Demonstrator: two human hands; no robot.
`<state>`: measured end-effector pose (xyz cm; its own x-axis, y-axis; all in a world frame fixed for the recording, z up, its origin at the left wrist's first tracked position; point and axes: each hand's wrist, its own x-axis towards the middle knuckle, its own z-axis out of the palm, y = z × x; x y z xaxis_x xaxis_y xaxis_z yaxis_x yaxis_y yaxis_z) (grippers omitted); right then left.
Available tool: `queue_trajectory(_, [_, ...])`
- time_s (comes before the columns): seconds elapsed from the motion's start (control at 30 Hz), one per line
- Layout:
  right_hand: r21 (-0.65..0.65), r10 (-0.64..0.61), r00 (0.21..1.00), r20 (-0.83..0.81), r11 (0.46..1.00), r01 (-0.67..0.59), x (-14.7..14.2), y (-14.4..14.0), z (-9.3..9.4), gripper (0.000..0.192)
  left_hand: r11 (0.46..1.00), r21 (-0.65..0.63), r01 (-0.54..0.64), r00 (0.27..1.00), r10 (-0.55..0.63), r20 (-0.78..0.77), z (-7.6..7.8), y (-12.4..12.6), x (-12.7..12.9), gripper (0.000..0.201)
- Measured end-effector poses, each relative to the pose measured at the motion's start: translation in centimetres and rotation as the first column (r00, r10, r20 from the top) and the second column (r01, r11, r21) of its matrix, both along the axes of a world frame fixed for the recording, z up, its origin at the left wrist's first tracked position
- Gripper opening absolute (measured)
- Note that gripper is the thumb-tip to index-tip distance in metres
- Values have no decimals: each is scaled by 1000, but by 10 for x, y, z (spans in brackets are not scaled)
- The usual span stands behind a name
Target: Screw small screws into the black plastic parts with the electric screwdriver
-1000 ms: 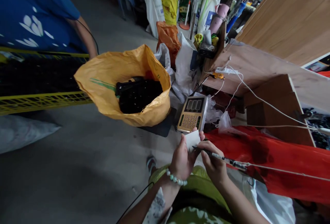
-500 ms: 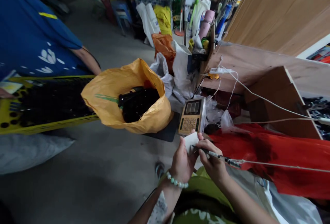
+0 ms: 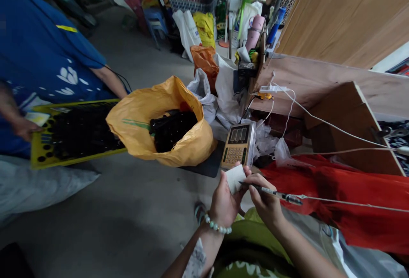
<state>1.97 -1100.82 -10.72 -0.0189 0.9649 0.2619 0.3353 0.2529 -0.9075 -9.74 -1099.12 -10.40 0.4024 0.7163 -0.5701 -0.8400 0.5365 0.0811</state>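
A small white notepad (image 3: 235, 177) rests in my left hand (image 3: 223, 203), whose thumb and fingers curl round its edges. My right hand (image 3: 266, 199) pinches a pen (image 3: 277, 193), its tip at the pad's lower right edge. A string runs from the pen's back end off to the right. Just beyond my hands is a digital scale's keypad and display unit (image 3: 238, 143). To its left a wide-mouthed yellow sack (image 3: 191, 150) with shiny black pieces (image 3: 174, 128) inside stands on the dark scale platform (image 3: 204, 163).
At left, a person in a blue shirt (image 3: 47, 52) holds a yellow crate (image 3: 79, 160) of black pieces. A grey sack (image 3: 47, 188) lies below it. Red cloth (image 3: 319, 192), a wooden panel (image 3: 335, 69) and a power strip (image 3: 273, 88) are at right.
The view has shifted slightly, and the person with the crate appears further right. My pen tip has moved slightly on the notepad; both hands keep their holds.
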Motion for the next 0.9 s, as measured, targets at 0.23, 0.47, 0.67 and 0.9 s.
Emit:
queue_trajectory(0.23, [-95,-119,993,-6,989,118,32,-6,-22,14,998,52,-21,989,29,-144,-5,2,-2,50])
queue_trajectory(0.47, [-55,15,999,52,998,-12,32,-8,-21,16,999,33,0,988,5,-152,-8,0,1,49])
queue_trajectory(0.67, [-124,-127,989,70,983,134,50,-3,-38,15,1000,2,9,979,-9,-203,-8,0,4,47])
queue_trajectory(0.9, [-757,-562,823,83,502,419,117,-49,-128,44,987,-74,-140,924,103,-369,-25,-23,-78,42])
